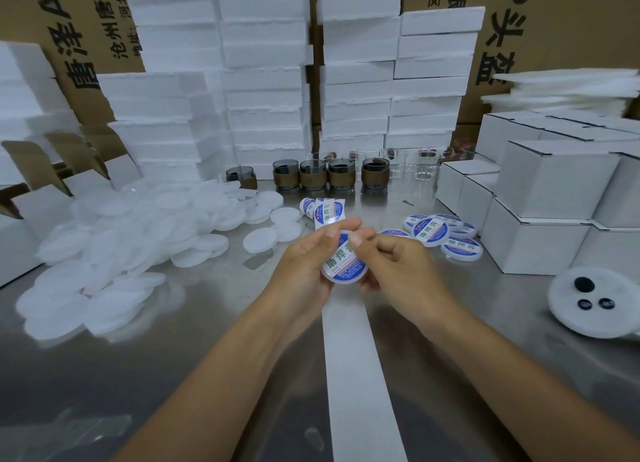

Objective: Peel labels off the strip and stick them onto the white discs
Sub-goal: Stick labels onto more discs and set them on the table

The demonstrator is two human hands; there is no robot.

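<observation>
My left hand [304, 257] grips a white disc [343, 265] that carries a blue-and-white label, held above the metal table. My right hand [394, 260] holds the same disc from the right, its thumb pressing on the label's top edge. The label strip [325, 210] curls up just behind my hands, with printed labels still on it. Its bare white backing [356, 375] runs toward me down the table. A big heap of blank white discs [138, 233] lies on the left. Several labelled discs [446, 234] lie on the right.
Stacks of white foam blocks [263, 80] and cardboard cartons fill the back. Dark cups [313, 174] and clear glasses [426, 165] stand in a row behind the strip. White boxes [547, 198] are stacked on the right. A white foam round with black buttons [592, 302] lies near the right edge.
</observation>
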